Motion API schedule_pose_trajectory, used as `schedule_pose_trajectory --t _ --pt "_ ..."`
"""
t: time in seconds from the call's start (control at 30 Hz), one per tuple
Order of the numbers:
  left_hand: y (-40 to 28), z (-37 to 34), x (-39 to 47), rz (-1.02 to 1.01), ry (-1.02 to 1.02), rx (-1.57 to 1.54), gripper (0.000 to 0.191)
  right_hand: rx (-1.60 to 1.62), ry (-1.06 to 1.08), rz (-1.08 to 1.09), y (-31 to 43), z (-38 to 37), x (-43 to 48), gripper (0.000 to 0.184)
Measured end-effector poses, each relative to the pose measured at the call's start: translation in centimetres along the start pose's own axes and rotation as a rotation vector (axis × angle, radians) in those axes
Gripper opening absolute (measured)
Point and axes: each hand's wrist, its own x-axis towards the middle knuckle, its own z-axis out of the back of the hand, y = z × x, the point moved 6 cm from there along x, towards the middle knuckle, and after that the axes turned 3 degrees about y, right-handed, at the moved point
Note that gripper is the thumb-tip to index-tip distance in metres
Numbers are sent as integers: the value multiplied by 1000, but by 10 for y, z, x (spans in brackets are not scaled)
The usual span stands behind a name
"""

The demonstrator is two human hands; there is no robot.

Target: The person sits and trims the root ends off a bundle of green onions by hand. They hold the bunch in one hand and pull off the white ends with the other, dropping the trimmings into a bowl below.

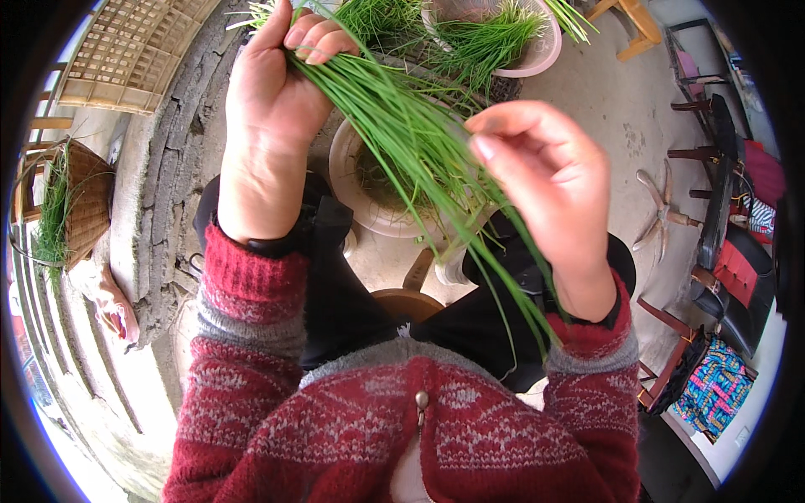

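Note:
My left hand (pixel 283 94) is closed around a bunch of long green chives (pixel 377 126) near its pale end, at the upper left. The leaves fan down to the right, over a pale round basin (pixel 343 182) that holds loose green scraps. At the right edge of the bunch is my right hand (pixel 547 176), thumb and index finger close together; whether a leaf is between them cannot be told. More chives (pixel 390 19) lie beyond my left hand, and others (pixel 490 38) rest in a pink plastic basket (pixel 553 47) at the top.
A wooden stool (pixel 402 305) stands between my legs. At the left are a woven basket (pixel 91 195) with green stalks and a plastic lattice crate (pixel 126 50). An office chair (pixel 736 270), its star base (pixel 663 217) and a wooden stool leg (pixel 635 31) stand to the right.

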Motion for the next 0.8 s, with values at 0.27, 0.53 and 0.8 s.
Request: schedule_pose_trajectory --t 0.27,0.53,0.8 --pt "-7 21 -4 21 -176 -24 36 -50 -131 131 26 66 1 19" --pt "-25 14 -7 16 -132 -42 37 -261 -211 496 104 129 -68 25" --pt "-28 1 -10 -113 -250 -137 31 -586 -376 377 114 100 -100 18"
